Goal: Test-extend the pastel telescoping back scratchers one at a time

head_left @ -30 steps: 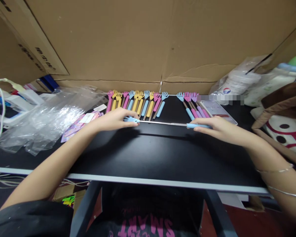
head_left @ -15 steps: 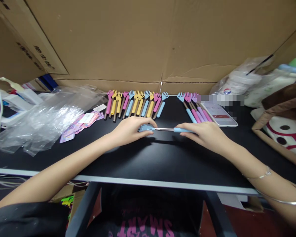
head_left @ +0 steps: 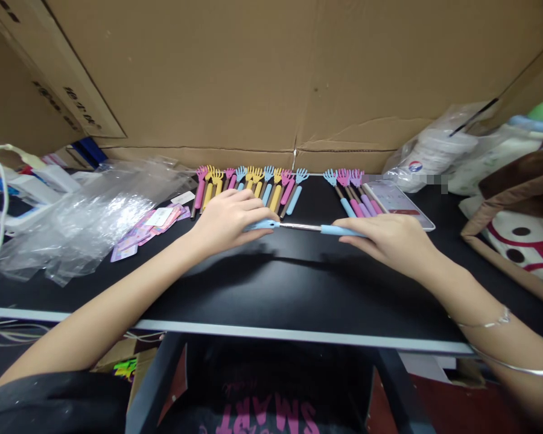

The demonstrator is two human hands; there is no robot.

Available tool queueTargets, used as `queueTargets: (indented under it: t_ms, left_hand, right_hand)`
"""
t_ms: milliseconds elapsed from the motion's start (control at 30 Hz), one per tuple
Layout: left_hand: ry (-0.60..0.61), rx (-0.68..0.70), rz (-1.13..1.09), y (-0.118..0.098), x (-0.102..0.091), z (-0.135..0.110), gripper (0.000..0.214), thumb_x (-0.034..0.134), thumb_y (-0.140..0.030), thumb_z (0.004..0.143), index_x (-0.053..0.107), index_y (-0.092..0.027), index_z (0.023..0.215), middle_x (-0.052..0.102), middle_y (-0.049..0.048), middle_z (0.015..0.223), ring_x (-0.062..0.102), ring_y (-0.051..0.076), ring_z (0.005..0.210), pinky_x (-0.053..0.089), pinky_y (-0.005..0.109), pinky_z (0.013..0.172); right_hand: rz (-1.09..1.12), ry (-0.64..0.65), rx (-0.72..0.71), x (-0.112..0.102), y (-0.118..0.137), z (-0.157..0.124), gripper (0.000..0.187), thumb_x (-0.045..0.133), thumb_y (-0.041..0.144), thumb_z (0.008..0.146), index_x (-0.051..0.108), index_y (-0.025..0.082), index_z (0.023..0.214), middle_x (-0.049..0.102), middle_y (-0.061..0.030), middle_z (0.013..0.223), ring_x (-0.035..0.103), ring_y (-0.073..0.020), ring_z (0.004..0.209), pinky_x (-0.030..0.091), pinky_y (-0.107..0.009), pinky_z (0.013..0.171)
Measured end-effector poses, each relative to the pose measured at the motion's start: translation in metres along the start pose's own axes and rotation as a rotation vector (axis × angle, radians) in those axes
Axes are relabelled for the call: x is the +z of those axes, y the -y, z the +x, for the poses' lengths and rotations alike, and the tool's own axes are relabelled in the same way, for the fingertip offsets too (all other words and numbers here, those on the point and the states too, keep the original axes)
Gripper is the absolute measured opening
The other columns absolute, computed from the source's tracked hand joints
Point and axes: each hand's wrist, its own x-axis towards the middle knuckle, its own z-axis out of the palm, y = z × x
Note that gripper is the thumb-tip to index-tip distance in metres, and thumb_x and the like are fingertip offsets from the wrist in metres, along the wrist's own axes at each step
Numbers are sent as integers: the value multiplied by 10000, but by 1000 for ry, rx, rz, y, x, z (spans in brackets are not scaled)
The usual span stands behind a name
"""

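Note:
Between my two hands a blue back scratcher (head_left: 301, 226) is held crosswise above the black table, its metal rod showing in the middle. My left hand (head_left: 228, 220) is closed around the claw-shaped head, mostly covering it. My right hand (head_left: 384, 238) grips the blue handle, whose far end is hidden by the fingers. Behind my left hand lies a row of pink, yellow and blue back scratchers (head_left: 266, 191). A smaller group of blue, pink and purple back scratchers (head_left: 355, 196) lies beyond my right hand.
A white phone (head_left: 400, 205) lies beside the smaller group. Clear plastic bags (head_left: 95, 211) and colourful cards (head_left: 149, 229) are at left. A bagged cup (head_left: 446, 147) and a brown-and-white bag (head_left: 516, 223) stand at right. A cardboard wall (head_left: 253, 78) closes off the back.
Both hands have risen slightly with the back scratcher, which has turned so its head is more edge-on. Slightly more of the metal rod shows between the hands.

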Motion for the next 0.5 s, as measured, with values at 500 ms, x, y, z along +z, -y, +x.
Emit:
queueTargets:
  t_ms: [500]
  left_hand:
    - [133, -156, -120, 4, 7, -8, 371, 473, -431, 963, 570, -239, 1265, 629, 66, 1030, 613, 202, 894, 429, 268, 726]
  right_hand:
    - [288, 95, 181, -2, -18, -6, 429, 404, 565, 928, 671, 247, 1035, 677, -12, 665, 574, -159, 511, 358, -267, 534]
